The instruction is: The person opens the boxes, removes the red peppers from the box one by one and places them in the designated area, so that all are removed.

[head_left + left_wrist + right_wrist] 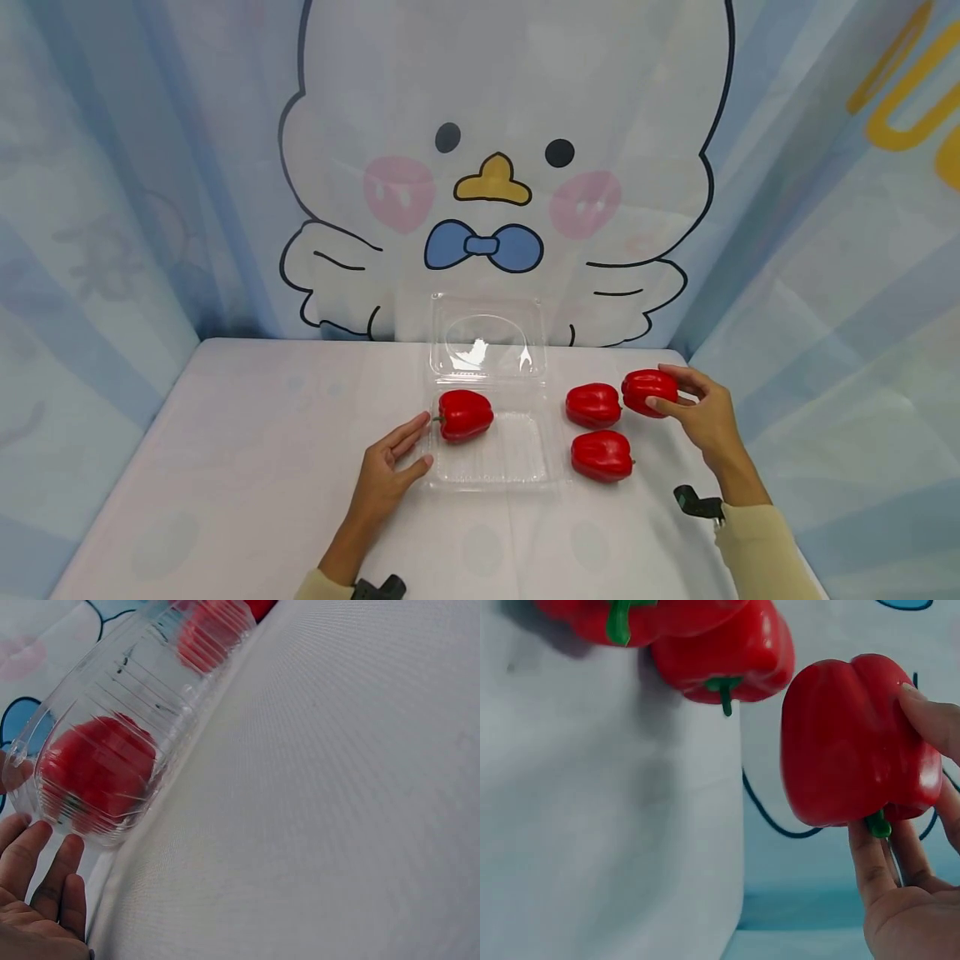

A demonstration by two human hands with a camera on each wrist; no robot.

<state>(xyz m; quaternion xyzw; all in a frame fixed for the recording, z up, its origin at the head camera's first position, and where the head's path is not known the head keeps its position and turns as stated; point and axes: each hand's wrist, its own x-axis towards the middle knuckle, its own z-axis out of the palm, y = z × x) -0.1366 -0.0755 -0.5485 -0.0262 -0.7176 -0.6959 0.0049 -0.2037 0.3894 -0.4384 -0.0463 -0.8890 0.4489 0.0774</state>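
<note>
A clear plastic clamshell container lies with its lid up at the back. One red bell pepper sits on its side in the container's left part, stem pointing left. My left hand rests against the container's left edge, fingers fairly straight; the left wrist view shows the fingertips at the clear wall. Off to the right, my right hand grips another red bell pepper between thumb and fingers, its green stem towards the palm. That pepper appears raised above the table.
Two more red bell peppers lie right of the container: a rear pepper and a front pepper. The white-covered table ends at a printed curtain behind, with curtains at both sides.
</note>
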